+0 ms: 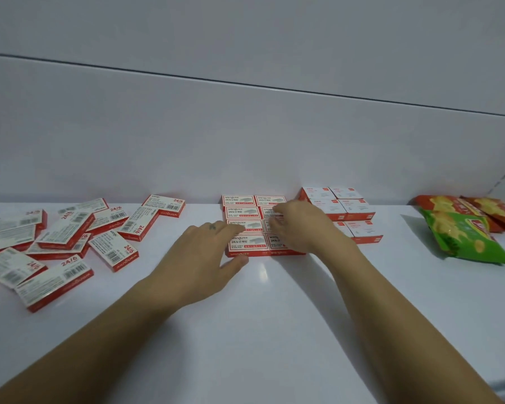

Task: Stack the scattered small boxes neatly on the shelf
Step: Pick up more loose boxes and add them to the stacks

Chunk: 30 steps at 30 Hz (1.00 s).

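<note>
Several red-and-white staple boxes form a tidy two-column block [245, 212] on the white shelf [260, 301], against the back wall. My left hand [204, 258] lies at the block's front left corner, its fingers on the left-column boxes and its thumb against the front edge. My right hand [301, 225] covers the right column, fingers bent down onto the box tops. More boxes of the same kind lie scattered and overlapping in a loose pile [56, 240] at the left of the shelf.
A second neat group of squarer red-and-white boxes [350, 211] stands just right of the block. Green and red snack bags [464, 231] lie at the far right. The shelf's front edge shows at the lower right.
</note>
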Available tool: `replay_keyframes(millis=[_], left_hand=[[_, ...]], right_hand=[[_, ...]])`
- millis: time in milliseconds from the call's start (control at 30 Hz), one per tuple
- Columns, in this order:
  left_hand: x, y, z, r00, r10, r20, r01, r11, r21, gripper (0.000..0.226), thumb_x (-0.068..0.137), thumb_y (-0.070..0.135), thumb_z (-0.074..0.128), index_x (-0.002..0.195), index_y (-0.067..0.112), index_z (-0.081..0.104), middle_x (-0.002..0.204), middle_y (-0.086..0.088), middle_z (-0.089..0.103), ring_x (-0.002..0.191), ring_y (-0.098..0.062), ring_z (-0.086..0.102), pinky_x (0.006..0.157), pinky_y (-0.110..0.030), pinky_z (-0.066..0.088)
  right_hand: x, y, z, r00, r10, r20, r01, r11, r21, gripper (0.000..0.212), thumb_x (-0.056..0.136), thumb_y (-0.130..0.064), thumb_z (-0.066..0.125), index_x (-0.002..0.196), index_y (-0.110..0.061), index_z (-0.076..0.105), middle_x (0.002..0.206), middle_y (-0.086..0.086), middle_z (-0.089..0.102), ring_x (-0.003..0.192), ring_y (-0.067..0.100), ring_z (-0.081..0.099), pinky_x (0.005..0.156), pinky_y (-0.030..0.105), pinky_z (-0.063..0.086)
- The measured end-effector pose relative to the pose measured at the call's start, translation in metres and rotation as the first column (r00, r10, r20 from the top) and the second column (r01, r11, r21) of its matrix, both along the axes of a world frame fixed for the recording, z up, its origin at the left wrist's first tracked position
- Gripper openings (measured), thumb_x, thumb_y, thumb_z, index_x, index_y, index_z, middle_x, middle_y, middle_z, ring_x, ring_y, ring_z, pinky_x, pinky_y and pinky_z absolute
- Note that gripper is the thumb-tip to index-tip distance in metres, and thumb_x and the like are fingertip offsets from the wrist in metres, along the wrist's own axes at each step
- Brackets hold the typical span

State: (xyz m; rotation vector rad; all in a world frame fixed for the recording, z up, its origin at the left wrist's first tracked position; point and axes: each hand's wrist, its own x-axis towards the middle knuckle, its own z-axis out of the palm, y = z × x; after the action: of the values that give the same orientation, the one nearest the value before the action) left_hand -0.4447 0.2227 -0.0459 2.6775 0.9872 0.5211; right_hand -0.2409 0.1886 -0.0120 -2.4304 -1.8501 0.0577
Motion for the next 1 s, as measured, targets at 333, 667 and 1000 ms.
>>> replay_keyframes(millis=[333, 667, 1000], left_hand=[[-0.003, 0.001, -0.002, 0.999, -0.026, 0.023, 0.026, 1.000, 0.012, 0.055, 0.091, 0.054, 0.047, 0.141, 0.033, 0.038, 0.139, 0.010, 0.050, 0.117, -0.014, 0.050, 0.100, -0.027, 0.034], [-0.002, 0.002, -0.006, 0.998, -0.031, 0.046, 0.029, 0.999, 0.030, 0.053, 0.090, 0.055, 0.048, 0.138, 0.035, 0.041, 0.136, 0.011, 0.053, 0.114, -0.013, 0.052, 0.095, -0.026, 0.037], [-0.002, 0.004, -0.009, 0.999, -0.031, 0.037, 0.029, 0.999, 0.038, 0.054, 0.089, 0.056, 0.049, 0.138, 0.035, 0.041, 0.135, 0.011, 0.054, 0.113, -0.014, 0.053, 0.095, -0.027, 0.039]], right_hand=[[-0.005, 0.007, -0.016, 0.997, -0.070, -0.022, 0.073, 0.990, 0.122, 0.041, 0.093, -0.047, 0.049, 0.112, -0.014, 0.063, 0.109, 0.006, 0.061, 0.096, 0.024, 0.059, 0.079, 0.034, 0.046], [-0.004, 0.009, -0.021, 0.998, -0.056, -0.031, 0.060, 0.984, 0.169, 0.039, 0.092, -0.045, 0.051, 0.107, -0.012, 0.066, 0.105, 0.009, 0.064, 0.095, 0.025, 0.058, 0.077, 0.033, 0.043], [-0.004, 0.008, -0.021, 0.998, -0.043, -0.043, 0.050, 0.985, 0.164, 0.036, 0.093, -0.044, 0.050, 0.097, -0.014, 0.069, 0.098, 0.006, 0.065, 0.091, 0.025, 0.059, 0.071, 0.031, 0.041]])
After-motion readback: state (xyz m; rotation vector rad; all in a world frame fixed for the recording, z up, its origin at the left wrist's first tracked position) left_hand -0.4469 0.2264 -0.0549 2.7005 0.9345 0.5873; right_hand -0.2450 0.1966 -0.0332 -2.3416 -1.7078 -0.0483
